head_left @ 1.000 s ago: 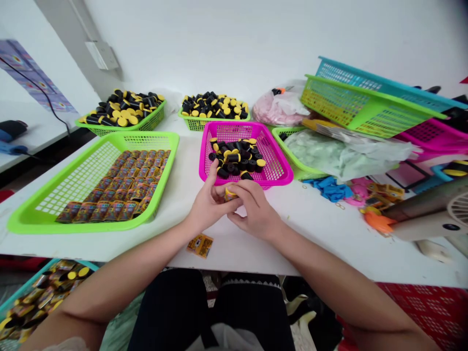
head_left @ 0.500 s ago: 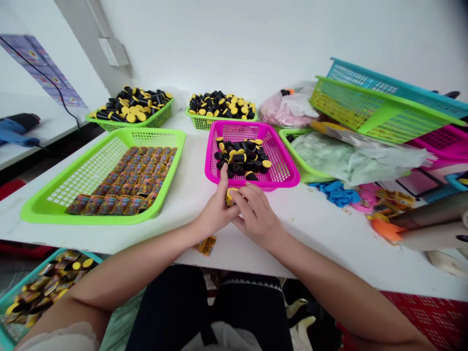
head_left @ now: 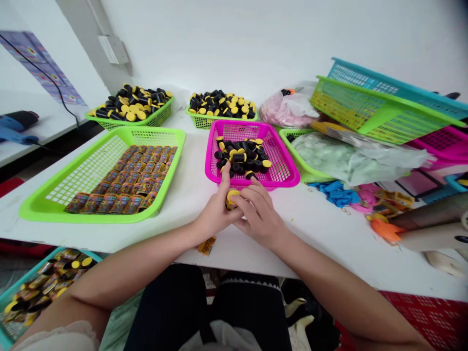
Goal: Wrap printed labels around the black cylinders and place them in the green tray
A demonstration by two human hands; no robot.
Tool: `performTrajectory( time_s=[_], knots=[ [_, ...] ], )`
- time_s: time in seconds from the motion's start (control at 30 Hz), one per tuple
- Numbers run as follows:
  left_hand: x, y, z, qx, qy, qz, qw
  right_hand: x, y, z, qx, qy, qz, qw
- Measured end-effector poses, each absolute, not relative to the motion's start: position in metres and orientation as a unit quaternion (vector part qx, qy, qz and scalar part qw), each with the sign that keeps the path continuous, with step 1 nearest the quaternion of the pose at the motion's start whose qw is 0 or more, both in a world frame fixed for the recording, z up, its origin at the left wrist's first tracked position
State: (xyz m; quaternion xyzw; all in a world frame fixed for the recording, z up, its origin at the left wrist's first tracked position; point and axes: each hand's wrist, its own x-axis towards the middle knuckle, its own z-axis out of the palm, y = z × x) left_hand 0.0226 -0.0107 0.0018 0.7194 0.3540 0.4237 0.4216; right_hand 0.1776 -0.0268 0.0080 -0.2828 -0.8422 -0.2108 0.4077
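My left hand (head_left: 218, 209) and my right hand (head_left: 259, 212) meet in front of the pink basket (head_left: 288, 181). Between them is a small yellow-capped cylinder (head_left: 231, 199), its side mostly hidden by my fingers. The left fingers wrap round it with one digit pointing up; the right fingertips press at its cap. Black and yellow cylinders (head_left: 239, 157) lie loose in the pink basket. Printed wrappers (head_left: 206, 245) lie on the table below my left wrist. Rows of wrapped cylinders (head_left: 126, 189) fill part of the large green basket (head_left: 87, 218).
Two green baskets (head_left: 155, 117) of black and yellow cylinders stand at the back. Stacked baskets (head_left: 387, 109) and a bag of pale green items (head_left: 340, 156) are at right. A teal basket (head_left: 7, 292) is at lower left.
The view has shifted slightly. Both hands still hold the cylinder, whose yellow cap shows a little more; a right finger is raised more.
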Motion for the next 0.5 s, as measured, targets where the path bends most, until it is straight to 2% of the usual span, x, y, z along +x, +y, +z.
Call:
performTrajectory(
  time_s=[0.2, 0.3, 0.4, 0.5],
  knots=[
    [0.023, -0.01, 0.003, 0.711, 0.366, 0.442, 0.407, 0.177, -0.026, 0.006, -0.285, -0.848, -0.206, 0.397],
    [0.018, -0.006, 0.01, 0.706, 0.285, 0.444, 0.472, 0.18, -0.025, 0.005, -0.259, -0.844, -0.222, 0.414],
    [0.011, -0.003, 0.018, 0.716, 0.176, 0.386, 0.554, 0.181, -0.028, 0.007, -0.234, -0.842, -0.237, 0.425],
    [0.007, -0.003, 0.019, 0.732, 0.148, 0.352, 0.565, 0.179, -0.033, 0.008, -0.222, -0.844, -0.246, 0.421]
  ],
)
